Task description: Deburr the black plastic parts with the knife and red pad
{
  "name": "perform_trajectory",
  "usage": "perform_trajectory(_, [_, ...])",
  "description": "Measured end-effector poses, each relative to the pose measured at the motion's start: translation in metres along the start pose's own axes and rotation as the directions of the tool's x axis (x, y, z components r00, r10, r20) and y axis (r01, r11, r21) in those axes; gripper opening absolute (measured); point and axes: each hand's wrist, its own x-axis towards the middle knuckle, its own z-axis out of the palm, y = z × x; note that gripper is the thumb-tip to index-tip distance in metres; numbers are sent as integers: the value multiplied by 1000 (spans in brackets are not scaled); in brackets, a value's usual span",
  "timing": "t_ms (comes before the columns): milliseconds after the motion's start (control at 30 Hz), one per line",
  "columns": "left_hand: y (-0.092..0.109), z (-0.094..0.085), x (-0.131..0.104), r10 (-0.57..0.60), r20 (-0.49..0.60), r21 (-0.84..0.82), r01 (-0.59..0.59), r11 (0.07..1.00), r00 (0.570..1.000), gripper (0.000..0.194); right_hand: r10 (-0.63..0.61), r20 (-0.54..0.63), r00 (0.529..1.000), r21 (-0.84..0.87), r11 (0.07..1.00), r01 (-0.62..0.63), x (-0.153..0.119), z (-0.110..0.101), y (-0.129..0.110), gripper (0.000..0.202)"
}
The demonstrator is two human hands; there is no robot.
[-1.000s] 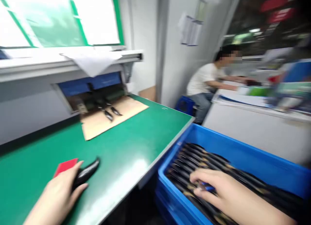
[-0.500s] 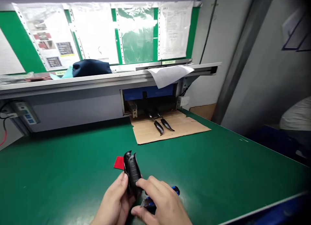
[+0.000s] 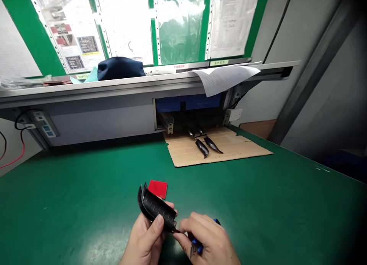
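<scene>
My left hand [image 3: 145, 240] is closed round two nested black curved plastic shells [image 3: 159, 209], its thumb across the ribbed outer face. The shells tilt, with their hooked ends up to the left. Tucked in the palm of my right hand [image 3: 212, 240] is a blue-and-black utility knife [image 3: 197, 245] with a metal tip showing; most of it is hidden by the fingers. The thumb and forefinger of that hand pinch at the lower right end of the shells. Just beyond the shells, a red square piece [image 3: 158, 189] lies flat on the green table [image 3: 86, 196].
Further back, a cardboard sheet [image 3: 229, 154] bears black curved handle-like parts [image 3: 202, 147] reaching into a dark opening. Above runs a shelf [image 3: 172, 79] with a dark blue pouch [image 3: 120, 69] and overhanging paper [image 3: 226, 79]. A power strip [image 3: 47, 123] is at the left.
The shells have turned from nearly upright to tilted left, exposing more of the red piece. My right fingers have shifted from their face to their lower end. The view has moved too.
</scene>
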Motion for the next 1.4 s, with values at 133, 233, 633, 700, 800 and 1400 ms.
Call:
perform_trajectory(133, [3,-4,-4,85,-20,20,-85,996,996,54,33,57,998,-33,999,-31,8,-1,3,40])
perform_trajectory(233, [4,-5,-7,111,-9,5,-111,994,994,55,34,102,994,-78,997,-26,11,-2,2,55])
perform_trajectory(633, [1,-6,-10,139,21,52,-140,989,990,50,4,129,992,-221,975,24,7,8,5,71])
perform_trajectory(700, [2,-7,-10,143,57,52,-146,988,988,48,0,120,993,-192,981,24,6,11,6,70])
perform_trajectory(800, [3,-6,-11,163,89,62,-169,984,983,47,19,148,989,-68,998,-9,8,12,7,69])
perform_trajectory(1400, [3,2,-15,106,30,-129,-102,986,994,47,110,394,913,325,912,-250,21,-9,-4,65])
